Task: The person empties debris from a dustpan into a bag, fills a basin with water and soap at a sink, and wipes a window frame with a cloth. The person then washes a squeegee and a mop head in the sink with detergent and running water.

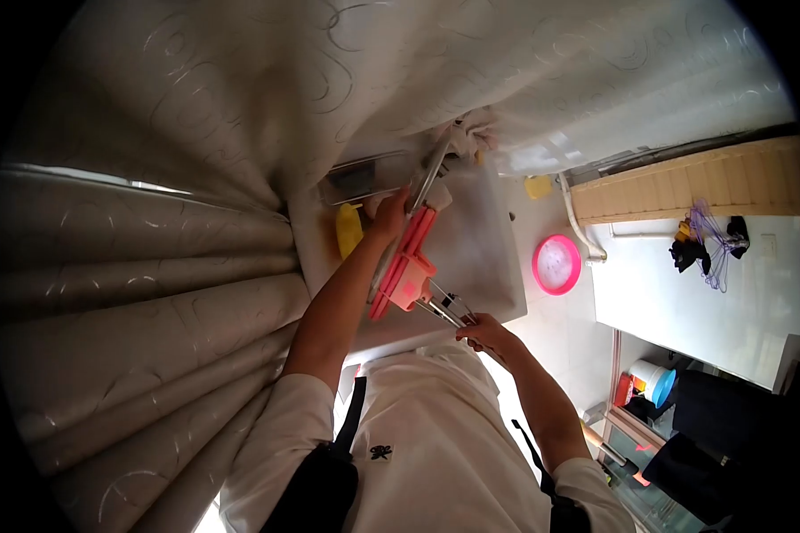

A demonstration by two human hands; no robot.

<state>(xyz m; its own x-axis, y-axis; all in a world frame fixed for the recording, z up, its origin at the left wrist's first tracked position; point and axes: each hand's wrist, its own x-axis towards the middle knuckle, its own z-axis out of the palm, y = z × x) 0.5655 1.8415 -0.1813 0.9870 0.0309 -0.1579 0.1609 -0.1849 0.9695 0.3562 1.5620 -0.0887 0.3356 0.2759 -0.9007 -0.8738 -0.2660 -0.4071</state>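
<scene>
Over a white sink (498, 258) lies the red head (407, 277) of a mop, tilted, with its metal handle (444, 313) running down to the right. My right hand (486, 334) is closed round that handle. My left hand (391, 213) is beside the upper end of the mop head, close to a silvery metal faucet or pipe (430, 173); its fingers are partly hidden, and what they touch cannot be made out. A yellow bottle (348, 231) stands in the sink to the left of my left forearm.
Patterned curtains (151, 338) hang at the left and ahead. Right of the sink are a pink basin (556, 265) on the floor, a yellow object (538, 186), a white pipe (571, 209) and a white surface (676, 306) with purple hangers (709, 253).
</scene>
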